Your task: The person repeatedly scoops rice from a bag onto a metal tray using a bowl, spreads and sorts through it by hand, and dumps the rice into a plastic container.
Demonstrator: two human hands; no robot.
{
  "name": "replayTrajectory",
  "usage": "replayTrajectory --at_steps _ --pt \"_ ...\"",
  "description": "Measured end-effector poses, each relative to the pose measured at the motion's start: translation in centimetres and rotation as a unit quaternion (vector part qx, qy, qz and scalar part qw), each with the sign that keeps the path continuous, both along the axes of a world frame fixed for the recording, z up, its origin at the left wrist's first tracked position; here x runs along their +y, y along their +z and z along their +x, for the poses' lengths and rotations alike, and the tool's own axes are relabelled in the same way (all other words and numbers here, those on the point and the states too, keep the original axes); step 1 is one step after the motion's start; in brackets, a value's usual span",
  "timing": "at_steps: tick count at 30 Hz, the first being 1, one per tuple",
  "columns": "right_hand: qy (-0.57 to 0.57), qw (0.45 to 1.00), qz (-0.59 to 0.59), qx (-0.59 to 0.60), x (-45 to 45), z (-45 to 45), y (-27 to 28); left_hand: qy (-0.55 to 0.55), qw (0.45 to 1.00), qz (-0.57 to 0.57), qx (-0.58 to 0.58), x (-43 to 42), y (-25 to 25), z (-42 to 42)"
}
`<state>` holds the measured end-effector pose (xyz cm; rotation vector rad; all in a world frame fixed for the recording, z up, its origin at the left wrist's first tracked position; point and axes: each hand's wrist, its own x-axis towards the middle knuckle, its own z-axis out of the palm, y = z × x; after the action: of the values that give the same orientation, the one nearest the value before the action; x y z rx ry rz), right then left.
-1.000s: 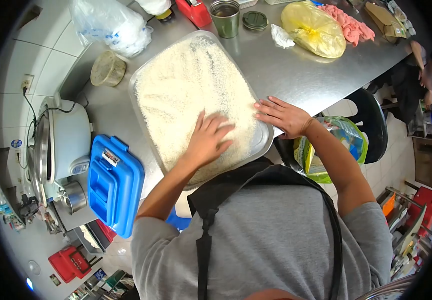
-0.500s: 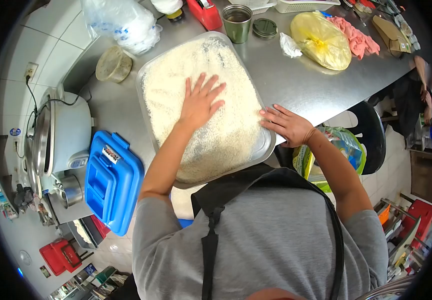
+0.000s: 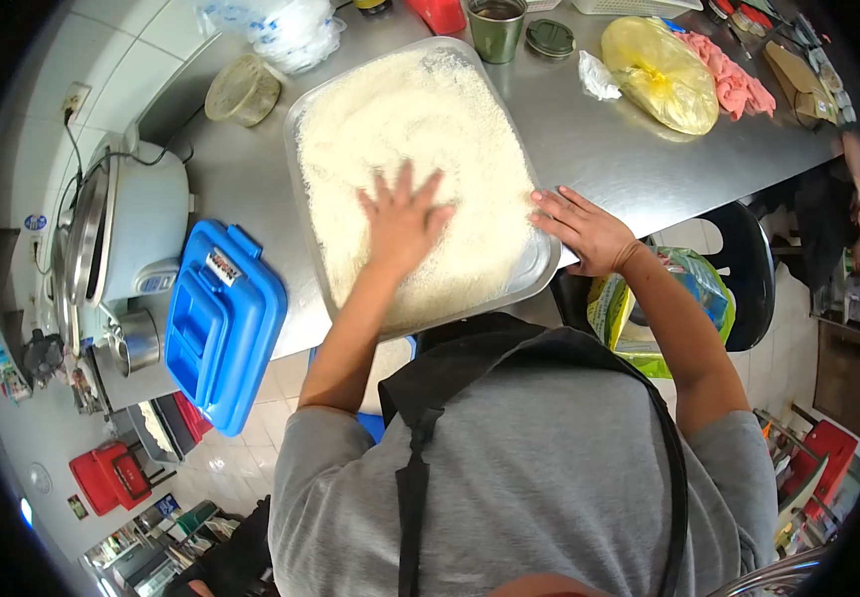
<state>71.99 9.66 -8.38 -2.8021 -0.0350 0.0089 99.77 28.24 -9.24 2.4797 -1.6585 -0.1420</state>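
A large metal tray (image 3: pixel 535 274) on the steel table is spread with pale, coarse crumbs (image 3: pixel 475 149); I cannot tell exactly what they are. My left hand (image 3: pixel 405 224) lies palm down on the crumbs near the middle of the tray, its fingers spread and a little blurred. At the tray's right rim rests my right hand (image 3: pixel 586 231), fingers stretched out over the edge and thumb hidden. Bare metal shows through at the tray's lower right corner, and thinly at its top.
Left of the tray stand a blue lid (image 3: pixel 226 328), a round tub (image 3: pixel 242 90) and a large cooker (image 3: pixel 136 224). Behind are a green cup (image 3: pixel 496 35), its lid (image 3: pixel 549 38), a yellow bag (image 3: pixel 661 75) and a pink cloth (image 3: pixel 734 80). A black chair (image 3: pixel 749 279) holds a bag at right.
My left hand has swept down through the crumbs toward me, and they now cover more of the tray's near part. The right hand stays on the rim. The whole view has shifted slightly.
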Motion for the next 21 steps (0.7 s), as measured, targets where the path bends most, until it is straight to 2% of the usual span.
replayTrajectory --at_steps 2,3,5,6,8,9,11,13,14,16,18,19,21 --pt "0.000 1.000 -0.002 -0.007 0.2 -0.1 0.0 -0.053 0.998 -0.033 0.001 1.3 -0.5 -2.4" --pt "-0.005 1.000 -0.002 -0.011 0.2 -0.2 0.0 -0.046 0.998 -0.036 -0.002 2.2 0.5 -3.3" --pt "-0.003 1.000 -0.019 -0.006 0.4 -0.2 0.2 -0.066 0.995 0.011 0.073 4.0 2.6 -4.7" --pt "-0.009 0.999 -0.032 0.001 0.6 -0.2 0.3 -0.058 0.996 0.008 0.069 4.9 3.0 -4.9" --pt "-0.004 0.999 -0.035 -0.015 0.7 -0.3 0.3 -0.009 0.990 -0.094 0.108 7.4 3.9 -4.1" --pt "-0.007 0.999 -0.035 -0.025 0.9 -0.4 0.2 0.014 0.988 -0.140 0.057 8.5 4.1 -3.4" --pt "-0.003 0.999 -0.036 -0.038 0.8 -0.5 -0.1 0.078 0.967 -0.220 0.100 12.1 1.4 -0.2" --pt "0.000 0.998 -0.037 -0.048 1.1 -0.9 0.1 0.162 0.961 -0.221 -0.028 15.2 0.5 0.4" --pt "-0.014 0.998 -0.042 -0.049 1.4 -1.0 0.3 0.163 0.960 -0.226 -0.031 16.2 -0.2 0.1" --pt "-0.024 0.997 -0.052 -0.052 2.7 -1.2 0.3 0.275 0.935 -0.214 -0.060 17.9 -1.7 -0.7" --pt "-0.126 0.984 -0.089 -0.093 4.8 -1.6 -0.9 0.300 0.932 -0.203 -0.025 18.7 -3.2 -1.4" --pt "-0.122 0.983 -0.094 -0.099 5.7 -1.8 -1.3 0.312 0.925 -0.215 -0.004 18.8 -4.2 -1.3" --pt "-0.192 0.970 -0.070 -0.131 7.7 -2.4 -2.3 0.328 0.915 -0.234 0.014 19.2 -3.9 -1.4"
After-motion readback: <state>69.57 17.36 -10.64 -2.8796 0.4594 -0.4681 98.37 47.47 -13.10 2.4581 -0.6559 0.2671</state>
